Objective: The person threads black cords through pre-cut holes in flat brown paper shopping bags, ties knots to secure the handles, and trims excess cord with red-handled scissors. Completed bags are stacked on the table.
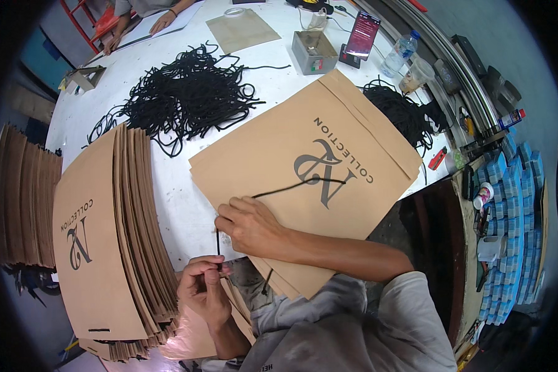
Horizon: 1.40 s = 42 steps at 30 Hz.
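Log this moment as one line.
left hand: pinches cord | right hand: holds same cord, over brown bag | at left: bag stack | beyond: cord pile

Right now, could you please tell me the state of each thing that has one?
Left hand: pinching black cord
Right hand: closed on black cord
Black cord: straight between hands
Front paper bag: flat
Left bag stack: flattened
Larger cord heap: tangled
Phone: propped, screen lit
Bottle: upright, capped
Grey box: open-topped
Utility knife: lying flat
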Tool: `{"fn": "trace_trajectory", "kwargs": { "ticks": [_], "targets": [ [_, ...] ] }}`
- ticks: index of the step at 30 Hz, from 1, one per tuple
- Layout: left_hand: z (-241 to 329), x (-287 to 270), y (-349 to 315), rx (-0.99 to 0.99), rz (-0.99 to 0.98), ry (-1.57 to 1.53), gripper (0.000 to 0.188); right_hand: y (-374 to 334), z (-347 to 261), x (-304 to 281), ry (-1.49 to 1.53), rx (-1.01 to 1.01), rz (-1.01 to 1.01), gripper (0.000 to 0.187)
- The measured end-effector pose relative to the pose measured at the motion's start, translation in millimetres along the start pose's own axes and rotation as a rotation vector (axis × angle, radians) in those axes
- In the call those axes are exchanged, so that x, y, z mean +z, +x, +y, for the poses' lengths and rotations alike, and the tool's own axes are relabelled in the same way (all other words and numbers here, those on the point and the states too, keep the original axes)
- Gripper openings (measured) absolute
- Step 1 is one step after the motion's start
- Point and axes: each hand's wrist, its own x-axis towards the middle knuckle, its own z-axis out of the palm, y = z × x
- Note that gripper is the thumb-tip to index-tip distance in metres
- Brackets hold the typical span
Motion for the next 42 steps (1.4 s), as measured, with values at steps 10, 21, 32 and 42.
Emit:
{"fn": "trace_trajectory", "kwargs": {
  "ticks": [10, 21, 32, 42],
  "targets": [
    [-29.1, -12.9, -11.7, -0.057, 0.077, 0.450, 0.041, -83.4, 66.5, -139.5, -0.264, 0.567, 0.049, 0.029],
    [-19.9, 45.7, -9.8, -0.407, -0.058, 0.003, 0.040, -95.2, -11.9, -92.1, 1.378, 0.995, 0.313, 0.005],
    [-21.6, 33.0, -11.3, -0.504, -0.215, -0.220, 0.039, -87.2, -14.3, -39.5, 0.706, 0.435, 0.315, 0.012],
    [-27.7, 31.7, -13.2, -0.522, -0.287, -0.196, 0.058, -91.5, -11.9, -32.2, 0.402, 0.240, 0.274, 0.016]
  ]
}}
